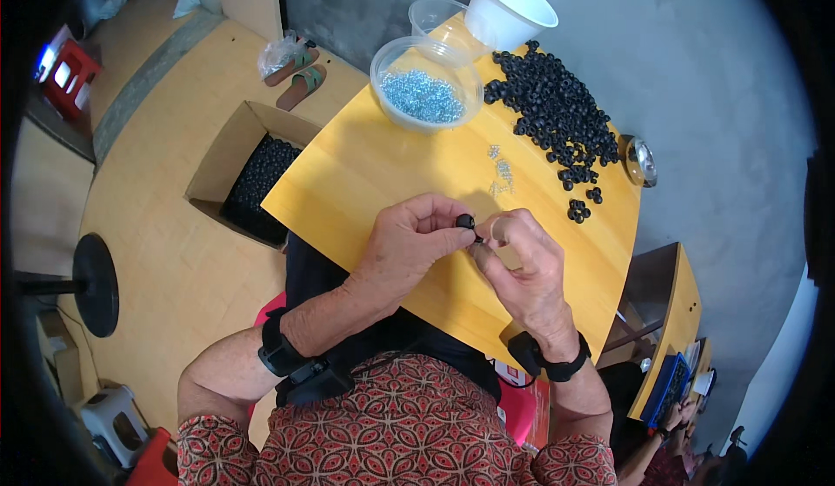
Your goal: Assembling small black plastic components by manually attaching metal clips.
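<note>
My left hand [402, 244] pinches a small black round part [465, 221] between thumb and fingertips, just above the yellow wooden table [365, 173]. Close beside it, my right hand [529, 270] has its thumb and forefinger pressed together at the lower edge of that part. Whatever its fingertips hold is too small to make out. Beyond my hands lies a short row of tiny silvery pieces [503, 171]. A clear round tub [380, 87] of small bluish, shiny pieces stands farther back. To its right spreads a big heap of black round parts [557, 107].
A white bowl [515, 7] and a clear tub [435, 18] stand at the far edge. A round metal object [641, 162] sits at the right edge. Left of the table, a cardboard box [216, 151] holds many black parts. Another person's hand [674, 416] shows lower right.
</note>
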The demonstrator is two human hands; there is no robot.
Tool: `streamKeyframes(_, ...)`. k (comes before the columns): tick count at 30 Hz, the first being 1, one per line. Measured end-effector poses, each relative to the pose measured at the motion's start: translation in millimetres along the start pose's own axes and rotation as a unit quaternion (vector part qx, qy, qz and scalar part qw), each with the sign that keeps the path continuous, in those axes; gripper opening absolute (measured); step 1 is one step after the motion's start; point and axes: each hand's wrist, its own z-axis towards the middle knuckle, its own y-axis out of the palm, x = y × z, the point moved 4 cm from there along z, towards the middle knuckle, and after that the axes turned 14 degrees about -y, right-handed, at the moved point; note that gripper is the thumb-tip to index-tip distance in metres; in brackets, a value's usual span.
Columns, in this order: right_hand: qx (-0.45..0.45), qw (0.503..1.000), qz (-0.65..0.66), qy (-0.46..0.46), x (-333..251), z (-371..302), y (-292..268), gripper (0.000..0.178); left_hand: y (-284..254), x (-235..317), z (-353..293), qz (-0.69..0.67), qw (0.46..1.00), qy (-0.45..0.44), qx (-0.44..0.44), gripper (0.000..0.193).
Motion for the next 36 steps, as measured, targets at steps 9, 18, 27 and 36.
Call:
streamKeyframes(9, 0.15, 0.939, 0.251, 0.181, 22, -25, 5, 0.014, 3, -1, 4, -0.067, 0.998, -0.002, -0.01, 0.026)
streamKeyframes(18, 0.179, 0.959, 0.168, 0.141, 18, -27, 0, 0.014, 5, -8, 3, -0.125, 0.989, -0.051, -0.054, 0.024)
streamKeyframes(27, 0.102, 0.991, 0.069, 0.053, 14, -9, -23, 0.015, 13, -5, 0, -0.14, 0.983, -0.066, -0.102, 0.027)
streamKeyframes(36, 0.054, 0.998, 0.029, -0.002, 4, -2, -24, 0.013, 11, -6, 1, -0.093, 0.99, -0.048, -0.098, 0.027)
